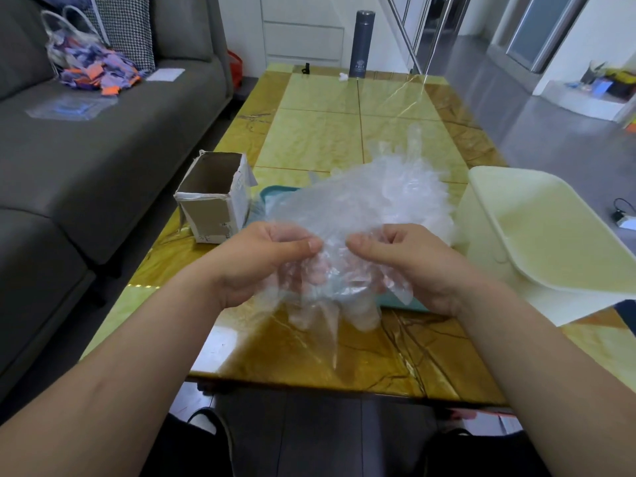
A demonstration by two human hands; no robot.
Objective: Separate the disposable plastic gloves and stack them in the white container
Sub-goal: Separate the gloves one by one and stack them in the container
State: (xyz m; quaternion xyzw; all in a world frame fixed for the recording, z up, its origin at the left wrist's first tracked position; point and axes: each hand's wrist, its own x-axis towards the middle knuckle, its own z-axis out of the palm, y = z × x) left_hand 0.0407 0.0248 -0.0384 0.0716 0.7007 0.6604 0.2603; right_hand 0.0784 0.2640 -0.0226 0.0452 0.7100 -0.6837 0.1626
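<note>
While we hold the bunch of clear plastic gloves (371, 197) up above the near middle of the table (327, 132), both hands pinch its near edge: our left hand (261, 263) has its thumb pressed down on the film against curled fingers, and our right hand (406, 259) does the same just beside it, the 2 thumbs nearly meeting. The crumpled mass fans away from us, with glove fingers sticking up at its far end and a few loose ends hanging down toward the table's near edge. Under the gloves a teal tray (275, 192) shows only at its far left corner and as a strip below our right hand. The white container (550, 235) stands on the right side of the table, just right of the gloves, its open mouth turned up and its left wall near our right hand; we cannot tell whether its right side reaches past the table's edge. On the left, an open cardboard box (213, 201) with torn flaps sits close to the table's left edge, near the teal tray. Beyond the gloves a long stretch of yellow-green tabletop runs to the far end, where a dark flask (359, 44) stands upright. A brown marbled strip of table lies between our wrists and the near edge. A grey sofa (86, 149) runs along the left, a narrow gap of floor between it and the table, and a clear bag of purple and orange pieces (89, 63) rests on its far seat.
</note>
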